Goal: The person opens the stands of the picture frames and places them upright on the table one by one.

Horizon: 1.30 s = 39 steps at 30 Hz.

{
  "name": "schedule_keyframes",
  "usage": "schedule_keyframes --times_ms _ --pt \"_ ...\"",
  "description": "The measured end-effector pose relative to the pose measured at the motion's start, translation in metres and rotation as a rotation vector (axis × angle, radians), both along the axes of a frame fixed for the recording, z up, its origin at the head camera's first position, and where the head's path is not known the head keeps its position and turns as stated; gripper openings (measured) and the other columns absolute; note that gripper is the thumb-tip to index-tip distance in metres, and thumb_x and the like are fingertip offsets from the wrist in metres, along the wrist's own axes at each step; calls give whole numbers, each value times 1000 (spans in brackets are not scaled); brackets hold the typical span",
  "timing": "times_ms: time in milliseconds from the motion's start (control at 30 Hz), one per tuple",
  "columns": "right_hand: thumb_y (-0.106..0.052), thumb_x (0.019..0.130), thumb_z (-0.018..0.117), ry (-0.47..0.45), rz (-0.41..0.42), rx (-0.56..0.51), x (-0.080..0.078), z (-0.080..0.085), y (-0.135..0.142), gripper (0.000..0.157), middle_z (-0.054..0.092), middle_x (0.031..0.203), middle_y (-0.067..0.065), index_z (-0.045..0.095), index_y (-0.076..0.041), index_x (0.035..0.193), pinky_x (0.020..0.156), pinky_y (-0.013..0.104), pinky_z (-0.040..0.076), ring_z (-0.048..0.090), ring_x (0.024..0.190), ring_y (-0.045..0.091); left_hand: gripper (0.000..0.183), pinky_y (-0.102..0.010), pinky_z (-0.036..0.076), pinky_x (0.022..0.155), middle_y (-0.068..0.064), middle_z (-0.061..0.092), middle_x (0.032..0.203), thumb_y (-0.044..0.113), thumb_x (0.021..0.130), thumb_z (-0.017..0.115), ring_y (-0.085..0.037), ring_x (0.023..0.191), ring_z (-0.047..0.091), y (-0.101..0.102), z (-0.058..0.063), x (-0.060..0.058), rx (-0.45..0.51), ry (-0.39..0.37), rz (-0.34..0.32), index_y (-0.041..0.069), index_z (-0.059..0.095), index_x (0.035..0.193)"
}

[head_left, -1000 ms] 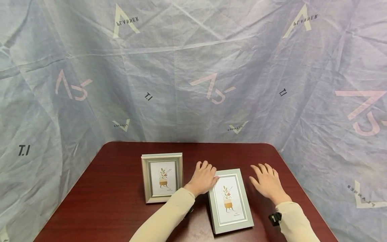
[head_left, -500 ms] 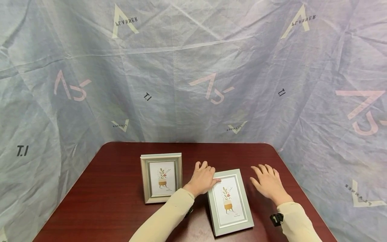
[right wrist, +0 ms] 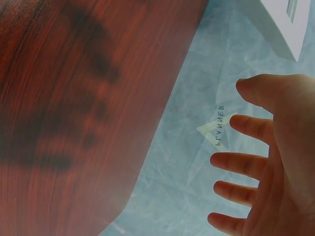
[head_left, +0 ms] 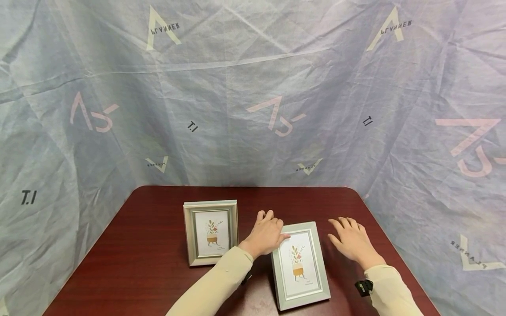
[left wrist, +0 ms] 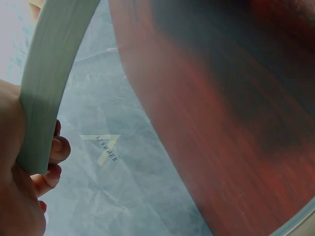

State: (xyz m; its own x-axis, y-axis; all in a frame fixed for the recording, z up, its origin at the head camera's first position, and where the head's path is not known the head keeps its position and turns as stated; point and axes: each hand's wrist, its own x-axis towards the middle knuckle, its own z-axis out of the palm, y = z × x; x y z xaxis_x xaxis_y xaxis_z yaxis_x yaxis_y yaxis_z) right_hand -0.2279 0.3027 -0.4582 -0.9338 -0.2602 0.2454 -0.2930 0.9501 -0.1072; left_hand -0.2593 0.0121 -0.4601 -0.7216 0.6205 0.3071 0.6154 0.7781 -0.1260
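Note:
My left hand grips the upper left corner of a pale green picture frame, thumb over its front and fingers behind. In the left wrist view, the edge of this picture frame runs between thumb and curled fingers. The picture inside shows a potted plant, and the frame leans back. To its right, my right hand hovers apart from it with fingers spread. The right wrist view has that hand holding nothing, and a corner of the picture frame shows above the thumb.
A silver-gold picture frame with a similar plant picture stands upright left of my left forearm. Both are on a dark red wooden table. Grey printed cloth hangs around the table's back and sides.
The left thumb has slid slightly down and inward on the pale green frame, whose lower edge has come a little nearer. My right hand has barely moved.

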Motion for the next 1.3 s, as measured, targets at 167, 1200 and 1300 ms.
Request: schedule_keyframes --times_ms 167,1200,1300 --pt "-26 94 65 8 10 4 1 1 2 48 51 134 28 56 -3 136 97 67 32 42 126 51 39 -40 26 89 7 47 72 53 101 47 -17 92 39 -3 10 4 8 19 -15 18 53 84" --pt "-22 89 71 43 127 21 4 12 13 36 63 118 16 65 -5 120 86 61 42 54 112 43 31 -41 28 89 9 57 90 51 98 54 -14 97 44 -18 54 10 91 297 -198 20 57 94" --pt "-23 90 71 33 137 27 4 12 13 36 63 118 16 65 -4 120 85 61 42 55 111 43 30 -42 30 88 8 58 90 49 96 57 -15 97 44 -20 56 10 122 329 -256 19 57 94"
